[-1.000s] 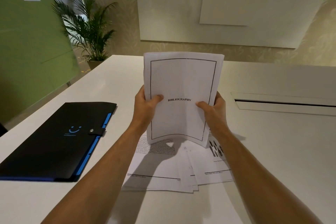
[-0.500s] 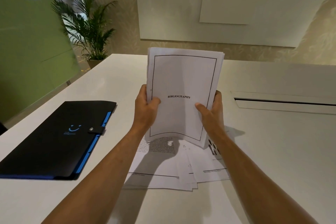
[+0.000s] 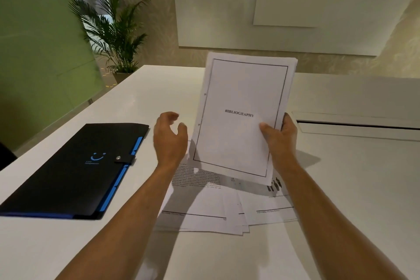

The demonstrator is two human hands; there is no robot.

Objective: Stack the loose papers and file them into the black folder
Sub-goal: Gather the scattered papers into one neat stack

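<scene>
A stack of white papers (image 3: 241, 98), top sheet headed BIBLIOGRAPHY, is held upright above the table, tilted slightly. My right hand (image 3: 280, 141) grips its lower right edge. My left hand (image 3: 169, 138) hovers just left of the stack, fingers curled and apart, holding nothing. Several loose printed sheets (image 3: 204, 209) lie fanned on the table below the stack. The black folder (image 3: 68, 170) with blue tabs and a snap strap lies closed at the left.
The white table (image 3: 352, 200) stretches ahead, with a long cable slot (image 3: 354, 124) at the right. A potted palm (image 3: 113, 29) stands beyond the far left corner, beside a green wall panel.
My left hand has let go of the stack and drawn a little to the left. The stack, now held by my right hand alone, has shifted right and tilted.
</scene>
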